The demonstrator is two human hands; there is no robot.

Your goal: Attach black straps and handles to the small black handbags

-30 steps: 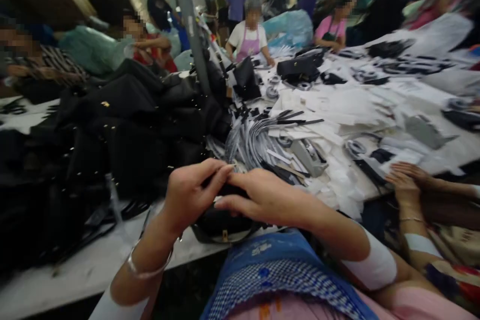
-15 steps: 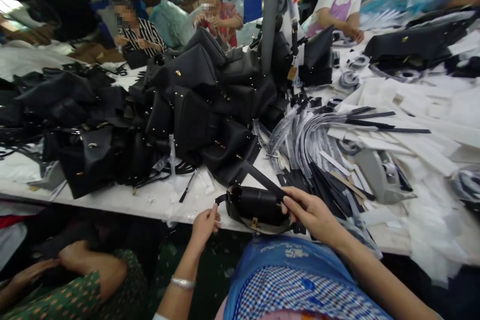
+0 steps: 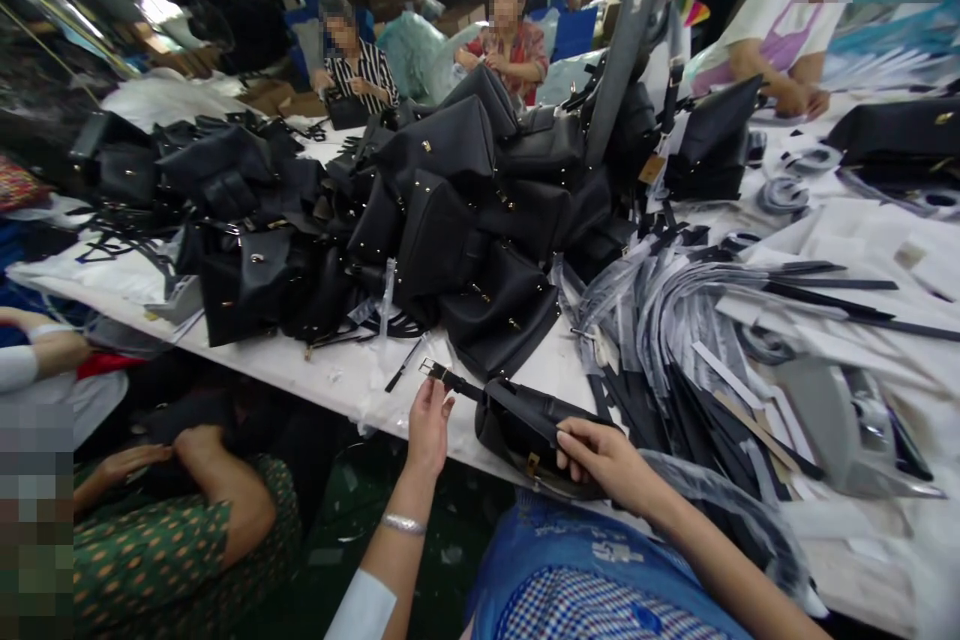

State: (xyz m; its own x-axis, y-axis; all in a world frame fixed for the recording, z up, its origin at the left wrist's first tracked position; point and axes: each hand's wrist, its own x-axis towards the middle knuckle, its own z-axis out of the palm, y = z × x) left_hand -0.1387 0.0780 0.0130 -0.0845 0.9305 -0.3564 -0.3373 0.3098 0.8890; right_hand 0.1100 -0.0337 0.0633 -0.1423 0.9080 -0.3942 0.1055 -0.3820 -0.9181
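Note:
A small black handbag lies at the near edge of the white table, right in front of me. My left hand pinches the buckle end of its black strap, drawn out to the left. My right hand is closed on the bag's top right side. A gold clasp shows on the bag's front. My blue checked apron fills the bottom of the view.
A big heap of black handbags covers the table's middle and left. Wrapped black straps fan out to the right, beside a grey tape dispenser. A grey pole rises behind. A person in a green patterned sleeve sits at my left; others work across the table.
My view has swung left and down. The hands, joined above the bag a second ago, have parted; the left one has drawn the strap out to the left while the right holds the bag.

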